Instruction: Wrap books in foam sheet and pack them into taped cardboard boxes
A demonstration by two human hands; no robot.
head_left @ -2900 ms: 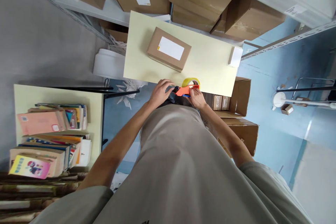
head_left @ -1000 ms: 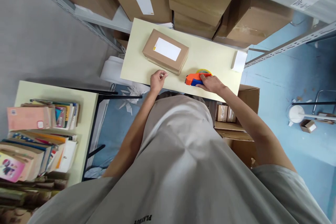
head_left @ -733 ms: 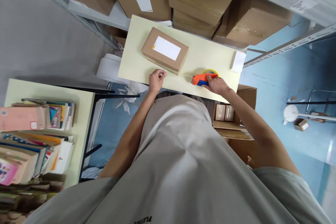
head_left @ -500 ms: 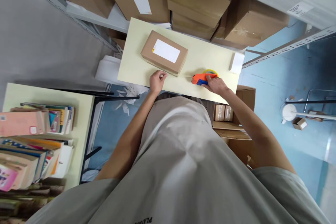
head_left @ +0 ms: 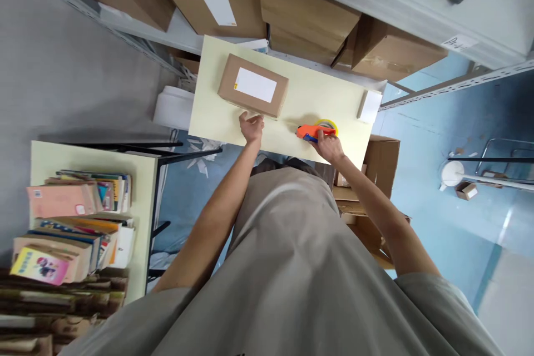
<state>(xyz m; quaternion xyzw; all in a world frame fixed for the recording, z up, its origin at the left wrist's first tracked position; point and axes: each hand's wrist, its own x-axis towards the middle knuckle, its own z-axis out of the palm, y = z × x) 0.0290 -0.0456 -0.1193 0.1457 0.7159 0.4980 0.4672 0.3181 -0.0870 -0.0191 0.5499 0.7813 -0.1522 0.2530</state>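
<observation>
A brown cardboard box [head_left: 252,85] with a white label lies on the pale yellow table [head_left: 317,97], toward its left. My left hand [head_left: 251,126] rests at the box's near edge, fingers touching it, nothing gripped. To the right, an orange and blue tape dispenser [head_left: 315,131] with a yellowish tape roll sits on the table near its front edge. My right hand [head_left: 329,146] lies against the dispenser's handle; whether the fingers close around it is hard to tell.
A white pad [head_left: 369,107] lies at the table's right end. Large cardboard boxes [head_left: 306,16] fill the metal shelf behind. A second table [head_left: 45,158] at left holds stacked books [head_left: 70,228]. Open cartons [head_left: 381,158] stand on the blue floor at right.
Both hands held the tape dispenser at the table's front edge 2.9 s ago. My left hand has left it and moved up to the box; my right hand stayed on the dispenser, now right.
</observation>
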